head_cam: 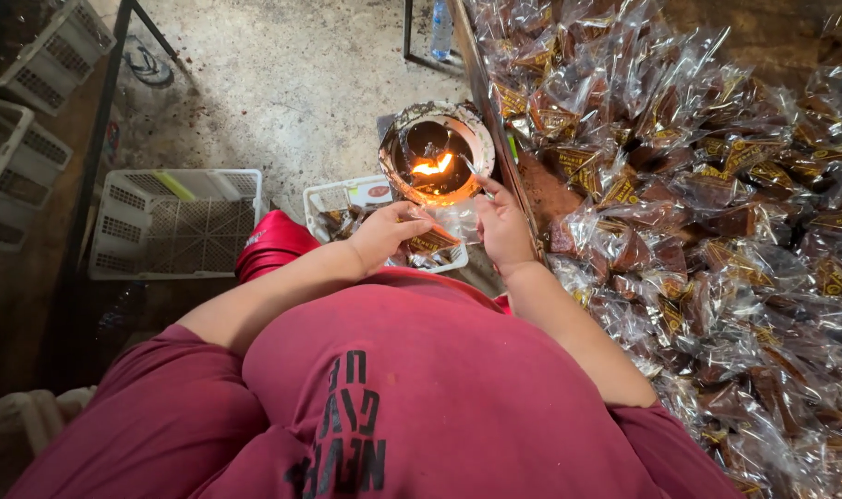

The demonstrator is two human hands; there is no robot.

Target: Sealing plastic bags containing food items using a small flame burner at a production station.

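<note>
My left hand (387, 231) holds a clear plastic packet (432, 241) with a brown sweet and a gold label. My right hand (502, 225) pinches the packet's top edge of clear film (460, 214) beside a small flame (431, 166). The flame burns inside a round bowl (481, 132) just beyond both hands. A thin metal piece (470, 168) sticks up by my right fingertips.
A big heap of sealed clear packets (707, 212) covers the table on the right. A small white basket (347, 195) with packets sits under my hands; an empty white crate (176, 222) lies on the concrete floor to the left. More crates (14, 157) stand at far left.
</note>
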